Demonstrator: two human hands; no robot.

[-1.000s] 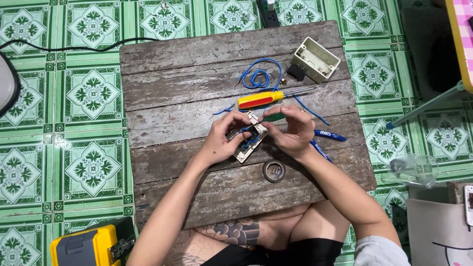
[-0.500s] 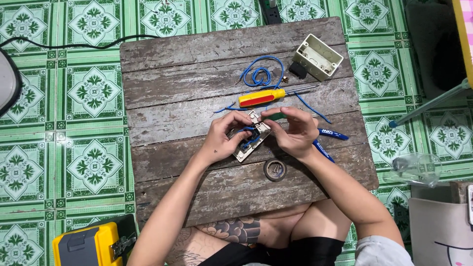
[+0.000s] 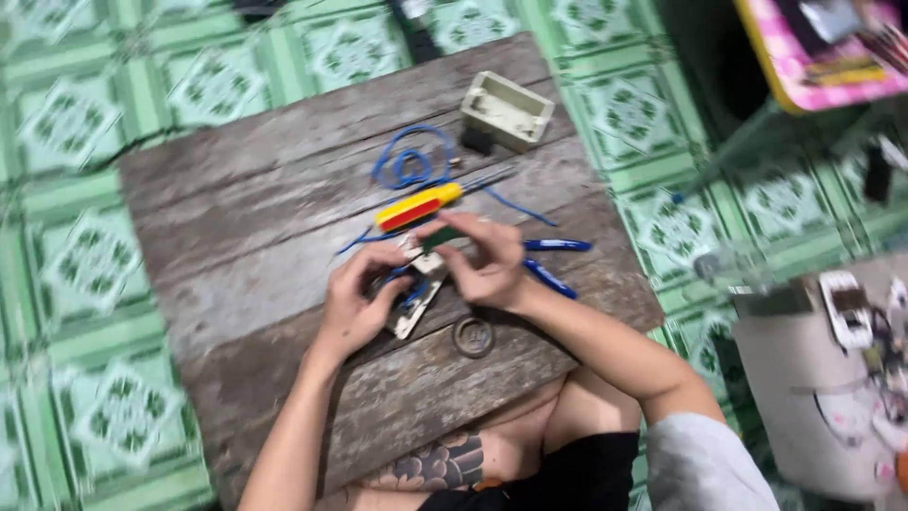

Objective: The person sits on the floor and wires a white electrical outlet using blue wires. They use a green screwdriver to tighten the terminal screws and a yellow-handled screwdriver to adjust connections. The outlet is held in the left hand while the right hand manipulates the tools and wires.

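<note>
Switch plate (image 3: 413,301): pale, held over middle of wooden board (image 3: 236,237), long axis slanted, upper end up-right, lower end down-left.
Left hand (image 3: 355,303): fingers curled, grasping plate's left side, wrist low.
Right hand (image 3: 484,260): pinching upper end of plate, fingertips bent inward.
Screwdriver (image 3: 418,205): yellow-red, just beyond hands.
Blue wire (image 3: 405,166): coiled, farther up.
Tape roll (image 3: 473,336): near right wrist.
Beige box (image 3: 507,110): far edge.

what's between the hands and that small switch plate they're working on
Nothing visible. Both the left hand and the right hand are already on the switch plate, fingers closed around it just above the wooden board. The yellow and red screwdriver lies just beyond it, on the far side.
</note>
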